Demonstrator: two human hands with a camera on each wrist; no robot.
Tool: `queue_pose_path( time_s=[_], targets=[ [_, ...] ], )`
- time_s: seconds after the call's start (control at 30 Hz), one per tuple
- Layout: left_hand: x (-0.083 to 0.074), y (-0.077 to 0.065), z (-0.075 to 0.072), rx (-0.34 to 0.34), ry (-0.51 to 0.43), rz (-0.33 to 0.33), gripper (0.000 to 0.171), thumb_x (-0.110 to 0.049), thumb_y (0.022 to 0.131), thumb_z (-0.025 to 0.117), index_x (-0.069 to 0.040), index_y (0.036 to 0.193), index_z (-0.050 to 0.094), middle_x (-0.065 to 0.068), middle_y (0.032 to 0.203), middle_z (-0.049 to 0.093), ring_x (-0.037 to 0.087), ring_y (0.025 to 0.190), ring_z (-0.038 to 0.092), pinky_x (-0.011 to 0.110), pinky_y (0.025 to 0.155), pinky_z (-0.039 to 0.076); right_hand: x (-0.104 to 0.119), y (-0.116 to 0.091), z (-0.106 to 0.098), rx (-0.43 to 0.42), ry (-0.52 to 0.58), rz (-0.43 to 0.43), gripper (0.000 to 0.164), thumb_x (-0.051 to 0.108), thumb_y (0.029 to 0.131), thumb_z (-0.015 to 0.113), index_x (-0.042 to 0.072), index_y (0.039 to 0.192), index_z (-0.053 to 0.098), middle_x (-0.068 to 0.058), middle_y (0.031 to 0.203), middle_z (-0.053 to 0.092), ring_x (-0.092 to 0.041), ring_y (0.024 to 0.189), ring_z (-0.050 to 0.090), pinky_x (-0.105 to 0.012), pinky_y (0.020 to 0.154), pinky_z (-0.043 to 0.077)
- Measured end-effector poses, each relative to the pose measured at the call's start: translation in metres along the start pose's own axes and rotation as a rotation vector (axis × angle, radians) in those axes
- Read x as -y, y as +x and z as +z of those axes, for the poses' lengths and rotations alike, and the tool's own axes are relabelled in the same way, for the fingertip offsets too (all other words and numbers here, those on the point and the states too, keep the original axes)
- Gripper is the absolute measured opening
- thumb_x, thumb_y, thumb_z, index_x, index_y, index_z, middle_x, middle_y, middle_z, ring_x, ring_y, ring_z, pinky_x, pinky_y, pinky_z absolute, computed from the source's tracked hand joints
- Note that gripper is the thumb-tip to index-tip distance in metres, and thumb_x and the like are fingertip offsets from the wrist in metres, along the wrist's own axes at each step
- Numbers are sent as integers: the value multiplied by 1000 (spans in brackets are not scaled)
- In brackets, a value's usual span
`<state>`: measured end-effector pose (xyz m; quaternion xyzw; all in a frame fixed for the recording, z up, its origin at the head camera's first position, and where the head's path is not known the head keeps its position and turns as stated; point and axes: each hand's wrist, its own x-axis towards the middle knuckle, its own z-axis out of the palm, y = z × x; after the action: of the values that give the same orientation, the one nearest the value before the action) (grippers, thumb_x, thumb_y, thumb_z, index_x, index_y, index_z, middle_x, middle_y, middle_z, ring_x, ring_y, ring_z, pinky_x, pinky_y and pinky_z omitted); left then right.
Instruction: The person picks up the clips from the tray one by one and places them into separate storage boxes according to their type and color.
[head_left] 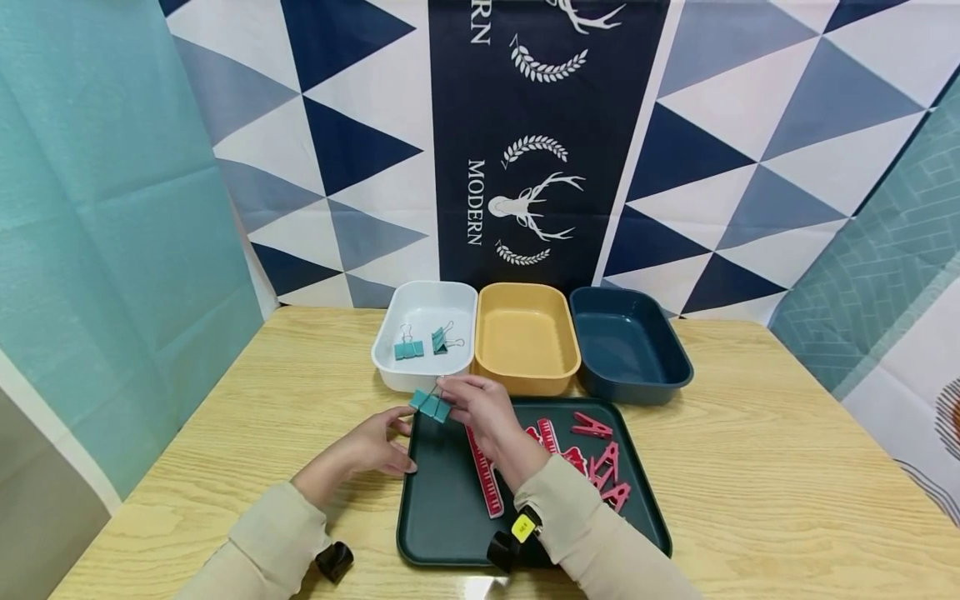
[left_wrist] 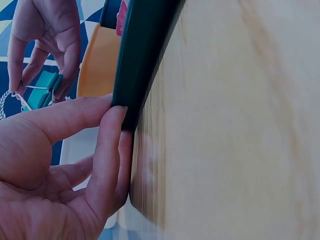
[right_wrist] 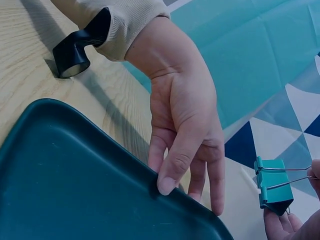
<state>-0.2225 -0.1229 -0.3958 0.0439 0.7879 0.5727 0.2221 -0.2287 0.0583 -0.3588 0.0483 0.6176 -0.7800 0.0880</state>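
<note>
My right hand (head_left: 483,412) pinches a teal binder clip (head_left: 431,406) by its wire handles, over the tray's far left corner and close to the front of the white bin (head_left: 420,304). The clip (right_wrist: 274,185) also shows at the right edge of the right wrist view. With thumb over the rim and fingers along the outer side, my left hand (head_left: 375,442) grips the left edge of the dark green tray (head_left: 442,517). Two more teal binder clips (head_left: 408,349) lie inside the white bin.
On the tray are red rulers (head_left: 486,479), partly behind my right hand, and several pink clothespins (head_left: 592,426) at its right side. A yellow bin (head_left: 525,333) and a dark blue bin (head_left: 626,333) stand beside the white one, along the back of the wooden table (head_left: 765,467).
</note>
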Motion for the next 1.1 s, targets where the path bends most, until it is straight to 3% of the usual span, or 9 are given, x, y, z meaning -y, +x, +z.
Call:
queue_pose_path(
  time_s=[0.27,0.47,0.7,1.1],
  targets=[
    [1,0,-3,6,15,7,84,16,70,70,-4,142,32,18,115,43,25,87,63,40,67,57,3,6,4,-10,11,-10,24,13,85,67,-4,103,67,-9,96,66,-19,89,63,-34,82,53],
    [2,0,-4,24,10,29,86,18,70,70,-3,143,31,19,115,42,26,88,63,41,67,57,4,9,5,-22,5,-10,26,14,86,67,-4,104,66,-6,93,66,-20,92,63,-35,83,52],
    [1,-1,-4,44,-13,38,85,18,72,68,0,144,27,20,114,41,26,86,63,41,67,57,6,12,8,-36,24,-31,28,16,87,66,-6,104,65,-9,97,64,-29,101,59,-34,84,52],
    [1,1,-3,60,-6,51,86,17,71,68,0,144,26,20,115,41,26,87,63,40,67,57,15,21,8,-70,35,-7,26,17,88,66,-2,105,67,-15,108,63,-24,99,61,-34,86,51]
  ],
)
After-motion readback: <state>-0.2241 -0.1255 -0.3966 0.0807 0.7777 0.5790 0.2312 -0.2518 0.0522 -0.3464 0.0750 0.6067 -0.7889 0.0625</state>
